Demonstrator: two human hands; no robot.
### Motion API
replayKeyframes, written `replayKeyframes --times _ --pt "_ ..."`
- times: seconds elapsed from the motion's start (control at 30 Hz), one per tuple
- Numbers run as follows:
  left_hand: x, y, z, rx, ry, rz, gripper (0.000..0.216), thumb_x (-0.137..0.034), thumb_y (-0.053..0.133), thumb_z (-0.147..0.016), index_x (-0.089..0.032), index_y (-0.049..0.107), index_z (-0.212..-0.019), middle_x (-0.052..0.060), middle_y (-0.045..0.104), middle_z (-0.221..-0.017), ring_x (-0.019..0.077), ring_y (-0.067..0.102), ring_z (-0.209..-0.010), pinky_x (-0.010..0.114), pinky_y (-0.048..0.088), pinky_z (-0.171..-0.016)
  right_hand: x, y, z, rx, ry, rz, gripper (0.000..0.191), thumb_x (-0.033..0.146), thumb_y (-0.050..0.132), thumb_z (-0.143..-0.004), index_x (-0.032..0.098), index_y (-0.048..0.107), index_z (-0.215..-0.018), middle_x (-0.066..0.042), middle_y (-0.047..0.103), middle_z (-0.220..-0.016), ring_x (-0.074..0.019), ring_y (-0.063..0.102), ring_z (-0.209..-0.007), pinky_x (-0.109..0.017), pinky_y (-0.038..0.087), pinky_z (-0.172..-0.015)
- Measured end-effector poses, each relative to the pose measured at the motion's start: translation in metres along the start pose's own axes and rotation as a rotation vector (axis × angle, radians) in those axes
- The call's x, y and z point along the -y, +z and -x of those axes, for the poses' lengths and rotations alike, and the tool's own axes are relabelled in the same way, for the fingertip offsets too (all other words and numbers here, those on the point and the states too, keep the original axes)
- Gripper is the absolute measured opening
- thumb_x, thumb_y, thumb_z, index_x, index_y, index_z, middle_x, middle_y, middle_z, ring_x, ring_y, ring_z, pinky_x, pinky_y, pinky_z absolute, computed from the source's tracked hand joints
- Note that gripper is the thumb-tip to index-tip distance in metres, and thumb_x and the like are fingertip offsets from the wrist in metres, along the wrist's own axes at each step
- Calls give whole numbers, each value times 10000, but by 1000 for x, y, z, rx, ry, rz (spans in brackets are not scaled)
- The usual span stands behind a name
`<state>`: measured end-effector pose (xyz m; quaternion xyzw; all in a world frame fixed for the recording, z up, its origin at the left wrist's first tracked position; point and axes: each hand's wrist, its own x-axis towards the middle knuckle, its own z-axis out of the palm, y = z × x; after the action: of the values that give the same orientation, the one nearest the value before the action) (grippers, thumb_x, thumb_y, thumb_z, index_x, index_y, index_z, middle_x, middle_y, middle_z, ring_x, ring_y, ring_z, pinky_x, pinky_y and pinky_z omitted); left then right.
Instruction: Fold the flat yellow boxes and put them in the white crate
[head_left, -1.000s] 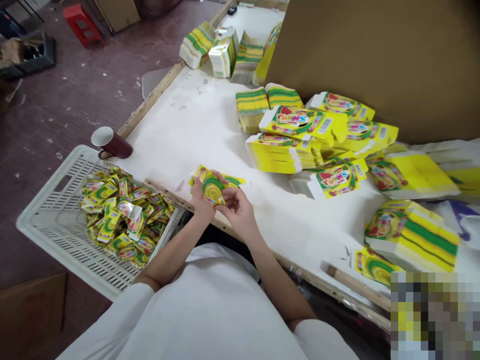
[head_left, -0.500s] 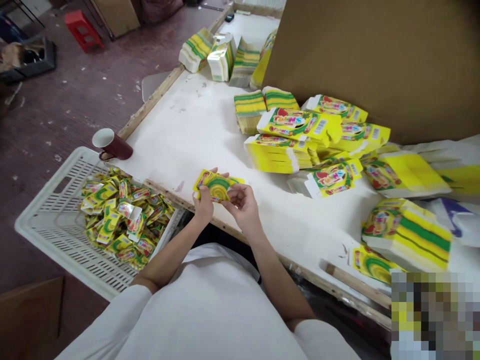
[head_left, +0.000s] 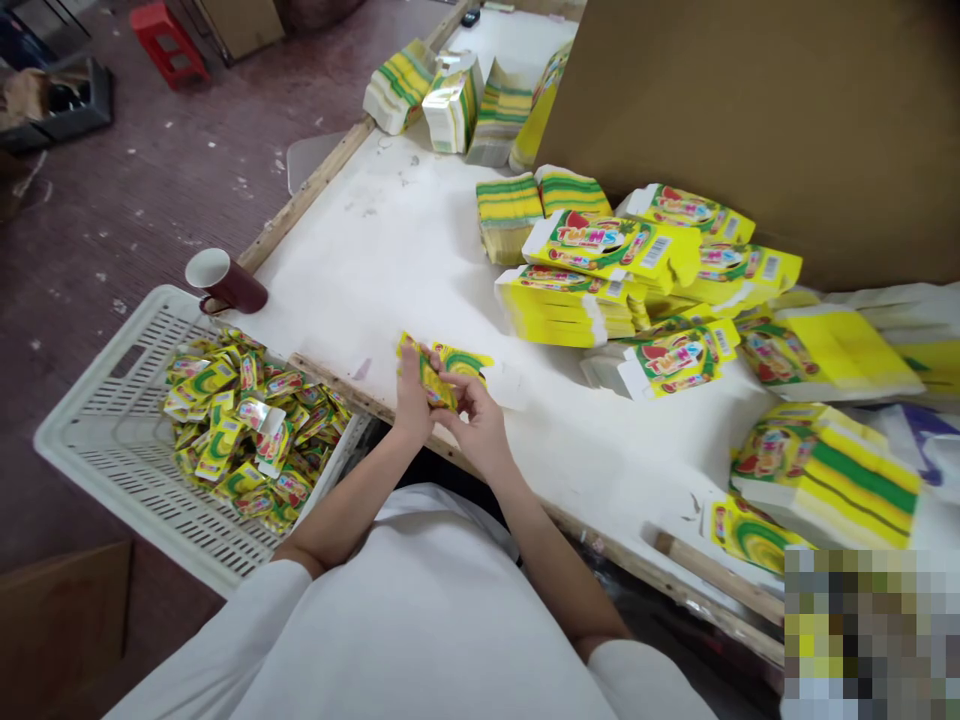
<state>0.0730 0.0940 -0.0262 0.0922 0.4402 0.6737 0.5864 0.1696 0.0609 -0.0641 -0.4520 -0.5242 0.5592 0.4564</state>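
In front of my body, at the table's near edge, a small yellow-and-green printed carton (head_left: 436,385) is tilted between my hands. My left hand (head_left: 412,400) grips its left side, thumb towards me. The fingers of my right hand (head_left: 478,420) are bent and pinch its right end. Just behind them shows a flat yellow-and-green printed piece (head_left: 471,362) with a pale part to its right; whether it is joined to the held carton I cannot tell.
A white plastic basket (head_left: 97,420) full of small cartons (head_left: 225,440) stands at left. A maroon mug (head_left: 236,288) sits on the table corner. Stacks of flat printed cartons (head_left: 592,245) lie on the white table (head_left: 390,250), before a large cardboard box (head_left: 750,130).
The carton has turned from lying broadside to standing tilted in my hands. My right hand has shifted slightly left, closer to my left hand. The view has moved a little.
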Motion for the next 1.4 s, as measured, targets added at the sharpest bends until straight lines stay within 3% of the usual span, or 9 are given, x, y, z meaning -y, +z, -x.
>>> replayKeyframes --times 0.37,0.5,0.6,0.77,0.9,1.03,1.13,1.23,1.4 --pt "9 -33 -5 156 110 -275 435 -514 855 -638 -171 719 -868 41 750 -816 217 712 -852 336 556 -807 6 -23 -13 -132 77 -102 273 433 744 -777 228 608 -660 26 642 -632 -154 576 -574 -298 495 -566" --pt "-30 -44 -13 285 226 -590 588 -623 725 -749 -184 672 -1137 129 730 -1143 279 665 -1124 404 526 -943 10 -43 -11 -200 -265 385 117 250 648 -882 251 739 -807 -4 700 -747 -181 596 -695 -330 481 -660" --pt "-61 -47 -16 500 337 -944 846 -630 777 -682 -238 506 -1380 148 602 -1384 304 567 -1278 450 462 -1043 17 -51 -7 -150 -562 759 305 92 554 -924 304 774 -937 -19 740 -879 -192 610 -846 -362 448 -792" --pt "-49 -42 -6 773 248 -1414 705 -406 810 -709 -205 549 -1333 79 702 -1047 240 667 -932 388 521 -867 20 -36 -5 -210 -765 827 344 69 553 -933 325 743 -1061 -13 738 -983 -176 619 -899 -350 442 -832" --pt "-20 -45 -8 709 234 -1309 523 -346 720 -786 -189 603 -1271 82 674 -1036 202 635 -894 346 523 -823 7 -22 -4 -375 -712 703 284 152 522 -967 315 746 -1029 -24 714 -946 -184 638 -893 -345 488 -811" --pt "-17 -52 -20 842 -42 -996 580 -445 795 -707 -226 648 -1223 104 671 -1194 243 632 -1076 349 524 -883 3 -27 -3 -203 -636 614 294 315 512 -985 325 764 -834 -24 705 -845 -196 632 -832 -364 499 -774" --pt "-23 -50 -20 941 -293 -816 508 -515 752 -748 -218 685 -1154 87 700 -1043 214 663 -929 312 533 -771 10 -34 -3 -121 -556 537 282 403 550 -958 355 770 -789 -34 705 -811 -218 625 -812 -412 492 -778" --pt "-24 -46 -12 887 -326 -715 471 -495 806 -688 -192 697 -1032 59 680 -918 195 648 -847 288 514 -726 14 -32 0 -157 -507 469 271 442 548 -946 373 765 -799 -41 696 -802 -238 627 -808 -457 503 -792" --pt "-14 -45 -1 522 73 -864 664 -328 891 -568 -182 562 -1127 37 621 -988 181 609 -891 269 484 -783 5 -10 19 -428 -432 293 134 332 581 -937 314 703 -883 -55 681 -905 -232 657 -882 -453 551 -827"
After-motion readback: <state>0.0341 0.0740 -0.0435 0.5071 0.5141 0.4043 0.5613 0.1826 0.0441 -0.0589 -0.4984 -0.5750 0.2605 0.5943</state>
